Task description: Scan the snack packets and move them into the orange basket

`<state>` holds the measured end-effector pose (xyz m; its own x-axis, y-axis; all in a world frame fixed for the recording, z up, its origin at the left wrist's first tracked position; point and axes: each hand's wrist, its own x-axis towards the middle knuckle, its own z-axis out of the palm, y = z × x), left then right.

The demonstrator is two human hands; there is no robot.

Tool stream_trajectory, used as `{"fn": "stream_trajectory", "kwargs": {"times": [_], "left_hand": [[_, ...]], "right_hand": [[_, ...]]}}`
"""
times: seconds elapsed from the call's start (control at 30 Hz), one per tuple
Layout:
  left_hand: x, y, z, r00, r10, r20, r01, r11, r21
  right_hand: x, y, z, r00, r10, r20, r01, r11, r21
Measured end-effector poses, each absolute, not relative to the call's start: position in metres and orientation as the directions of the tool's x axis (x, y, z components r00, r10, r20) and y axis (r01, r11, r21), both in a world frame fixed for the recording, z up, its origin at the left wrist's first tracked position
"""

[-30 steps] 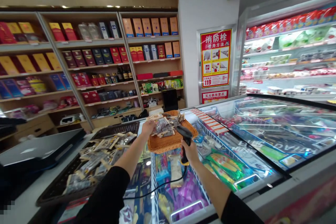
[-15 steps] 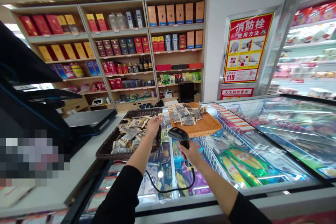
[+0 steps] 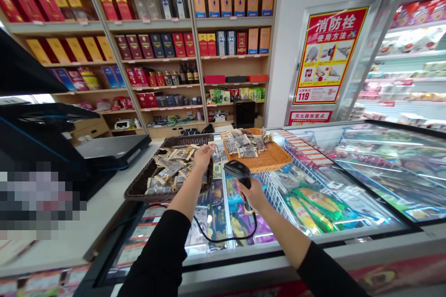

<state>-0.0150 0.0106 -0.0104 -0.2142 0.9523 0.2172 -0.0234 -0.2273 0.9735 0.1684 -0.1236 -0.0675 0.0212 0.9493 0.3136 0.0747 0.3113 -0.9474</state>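
My left hand (image 3: 203, 157) is closed, pinching the top of a small snack packet (image 3: 219, 152) at the right rim of the dark brown wicker basket (image 3: 134, 190). Several similar packets with clear middles and pale ends lie heaped in that basket. In my right hand (image 3: 255, 193) is a black handheld barcode scanner (image 3: 237, 168), its head pointing left toward the held packet. A black cable (image 3: 223, 240) loops from the scanner's handle back to the left. Just beyond the scanner, an orange wicker basket (image 3: 275, 160) holds more of these packets.
Both baskets rest on a glass-topped chest freezer (image 3: 343, 234) with bagged goods beneath the glass. At left, a counter (image 3: 101, 204) carries a flat weighing scale (image 3: 114, 148) and a dark screen. Shelves of boxes (image 3: 226, 23) and a red fire-hydrant sign (image 3: 331, 55) stand behind.
The camera view has tilted down a little, so the shelves and baskets sit higher in the picture. Both hands keep their grips and have hardly moved relative to the baskets.
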Motion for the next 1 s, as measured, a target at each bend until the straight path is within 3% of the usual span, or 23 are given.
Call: {"fn": "stream_trajectory", "kwargs": {"times": [0.1,0.2,0.3,0.43,0.57,0.67,0.87,1.0], "left_hand": [[-0.013,0.007,-0.008,-0.232,0.939,0.253,0.008,-0.258,0.966],[-0.014,0.001,0.004,-0.294,0.878,0.377,0.06,-0.377,0.924],[-0.027,-0.01,0.025,-0.408,0.759,0.508,0.267,-0.433,0.861],[-0.058,-0.029,0.044,-0.375,0.726,0.576,0.654,-0.232,0.72],[-0.078,-0.043,0.042,-0.21,0.835,0.509,0.92,-0.009,0.393],[-0.075,-0.046,0.041,-0.148,0.804,0.575,0.963,-0.015,0.268],[-0.018,-0.034,0.058,0.01,0.696,0.718,0.892,-0.33,0.308],[0.04,-0.014,0.054,0.142,0.718,0.681,0.812,-0.478,0.335]], "right_hand": [[0.169,-0.124,-0.066,0.013,0.957,0.291,0.032,0.291,-0.956],[0.173,-0.123,-0.066,-0.005,0.964,0.267,-0.052,0.266,-0.963],[0.181,-0.119,-0.069,0.03,0.972,0.234,-0.13,0.235,-0.963],[0.188,-0.113,-0.072,0.093,0.975,0.201,-0.19,0.216,-0.958],[0.188,-0.114,-0.07,0.102,0.973,0.206,-0.175,0.221,-0.959],[0.194,-0.113,-0.065,0.13,0.965,0.227,-0.154,0.246,-0.957],[0.245,-0.09,-0.055,0.297,0.912,0.284,-0.079,0.32,-0.944],[0.276,-0.077,-0.06,0.415,0.884,0.217,-0.161,0.306,-0.938]]}}
